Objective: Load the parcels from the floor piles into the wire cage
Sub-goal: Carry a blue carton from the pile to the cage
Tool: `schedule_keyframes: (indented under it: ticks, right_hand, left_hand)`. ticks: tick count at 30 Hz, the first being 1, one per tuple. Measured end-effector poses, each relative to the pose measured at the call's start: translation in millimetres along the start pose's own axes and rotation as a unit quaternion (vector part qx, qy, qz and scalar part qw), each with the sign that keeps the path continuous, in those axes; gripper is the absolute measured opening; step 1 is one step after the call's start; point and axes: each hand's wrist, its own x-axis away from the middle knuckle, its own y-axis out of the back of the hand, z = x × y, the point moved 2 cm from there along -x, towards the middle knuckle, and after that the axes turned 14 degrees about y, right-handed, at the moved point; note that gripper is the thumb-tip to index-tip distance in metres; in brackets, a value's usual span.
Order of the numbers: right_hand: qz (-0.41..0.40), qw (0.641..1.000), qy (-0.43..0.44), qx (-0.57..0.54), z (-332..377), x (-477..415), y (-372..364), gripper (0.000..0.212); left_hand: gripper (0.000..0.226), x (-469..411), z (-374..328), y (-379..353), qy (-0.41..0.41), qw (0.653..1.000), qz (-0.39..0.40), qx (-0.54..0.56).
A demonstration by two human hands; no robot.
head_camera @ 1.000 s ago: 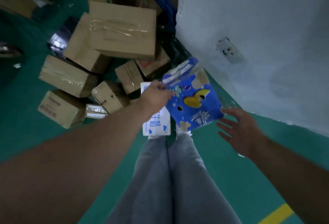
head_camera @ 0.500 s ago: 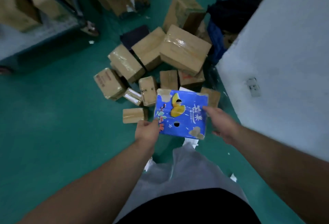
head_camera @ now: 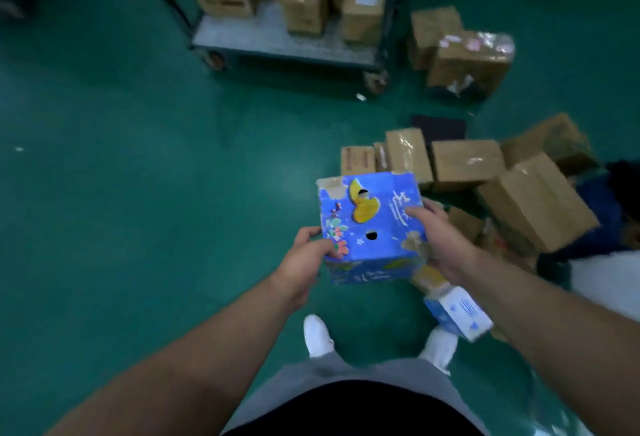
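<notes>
Blue box held in left grip, right grip, wire cage top cropped

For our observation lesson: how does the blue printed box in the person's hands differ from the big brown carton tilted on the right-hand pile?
The blue box is printed with bright pictures; the brown carton is plain. The blue box is held by the left hand and right hand; the brown carton lies tilted on the pile. The blue box has round holes; the brown carton shows none. Both are boxes outside the cage.
</notes>
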Motion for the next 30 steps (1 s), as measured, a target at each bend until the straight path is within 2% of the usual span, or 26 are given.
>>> schedule_keyframes:
  ticks: [2, 5, 6, 9, 11, 12, 15, 16, 18, 22, 24, 28, 30]
  right_hand:
    - [0.012, 1.0, 0.001, 0.021, 18, -4, -60, 0.02]
    - [0.034, 0.998, 0.027, 0.035, 41, -14, -119, 0.051]
    - [0.036, 0.998, 0.047, 0.031, 54, -16, -135, 0.054]
    - [0.082, 0.988, 0.131, 0.009, 103, -31, -174, 0.036]
    - [0.13, 0.977, 0.167, 0.003, 139, -39, -192, 0.055]
    - [0.144, 0.972, 0.185, 0.007, 160, -51, -203, 0.066]
    - [0.131, 0.963, 0.228, 0.067, 199, -83, -218, 0.099]
    - [0.108, 0.962, 0.232, 0.098, 213, -101, -224, 0.103]
    - [0.073, 0.965, 0.218, 0.124, 229, -133, -236, 0.101]
    - [0.049, 0.977, 0.174, 0.111, 263, -190, -278, 0.075]
    - [0.045, 0.978, 0.179, 0.101, 287, -217, -304, 0.07]
    - [0.049, 0.977, 0.183, 0.096, 341, -274, -355, 0.084]
    - [0.068, 0.975, 0.193, 0.089, 361, -299, -386, 0.074]
  left_hand:
    - [0.047, 10, -26, 53, -0.021, 0.998, 0.013, 0.055]
    - [0.055, 25, -61, 110, -0.074, 0.996, 0.001, 0.051]
    - [0.062, 28, -74, 127, -0.094, 0.994, 0.0, 0.05]
    - [0.077, 29, -121, 159, -0.154, 0.986, 0.01, 0.056]
    - [0.081, 25, -153, 171, -0.178, 0.982, 0.007, 0.057]
    - [0.076, 19, -175, 176, -0.188, 0.981, 0.007, 0.055]
    - [0.062, 8, -231, 183, -0.224, 0.974, 0.014, 0.041]
    - [0.062, 2, -257, 185, -0.236, 0.971, 0.015, 0.036]
    - [0.065, -11, -299, 190, -0.247, 0.968, 0.025, 0.047]
    - [0.075, -27, -377, 203, -0.259, 0.964, 0.054, 0.026]
    - [0.068, -32, -415, 218, -0.271, 0.961, 0.045, 0.007]
    - [0.051, -45, -479, 263, -0.255, 0.965, 0.026, 0.051]
    - [0.047, -58, -506, 286, -0.251, 0.964, 0.046, 0.077]
